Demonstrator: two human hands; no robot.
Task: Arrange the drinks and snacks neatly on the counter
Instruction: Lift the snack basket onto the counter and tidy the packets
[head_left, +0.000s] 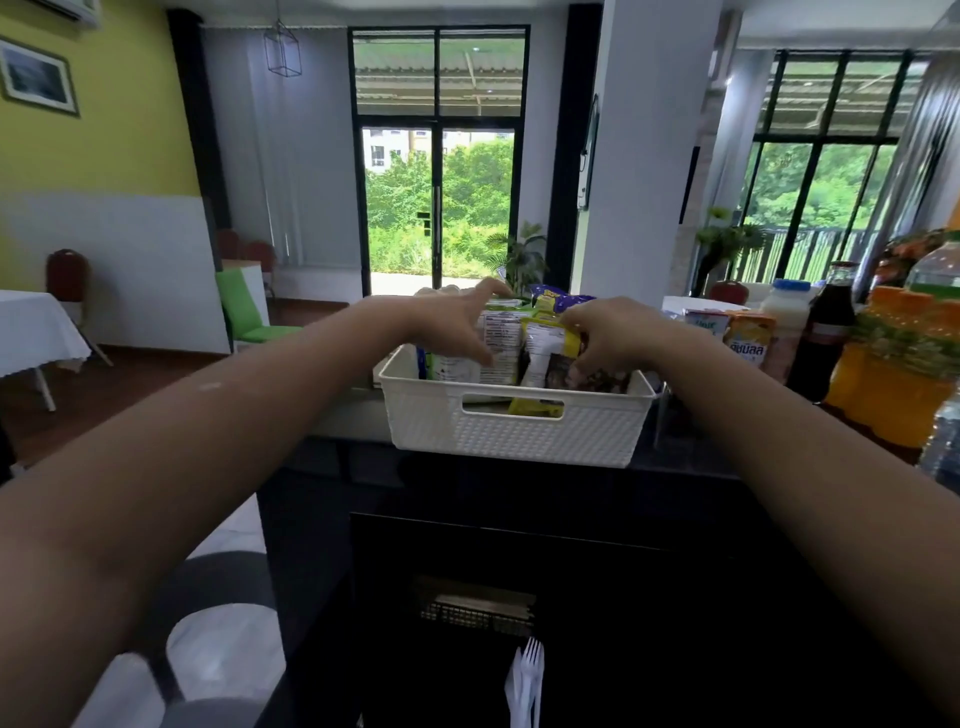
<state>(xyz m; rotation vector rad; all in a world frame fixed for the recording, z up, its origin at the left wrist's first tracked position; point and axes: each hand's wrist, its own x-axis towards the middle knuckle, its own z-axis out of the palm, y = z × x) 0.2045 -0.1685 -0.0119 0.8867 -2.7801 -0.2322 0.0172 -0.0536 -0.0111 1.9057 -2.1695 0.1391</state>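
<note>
Snack packets (540, 343), light crinkly foil standing in the white woven-plastic basket (519, 421), look slippery; left hand (457, 312) and right hand (608, 332) pinch their top edges, best gripped there.

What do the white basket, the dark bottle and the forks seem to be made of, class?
Basket: moulded matt plastic, judging by its even woven pattern and cut handle slot. Dark bottle: glossy, glass or clear plastic, uncertain. Forks: thin, white, probably plastic.
</note>
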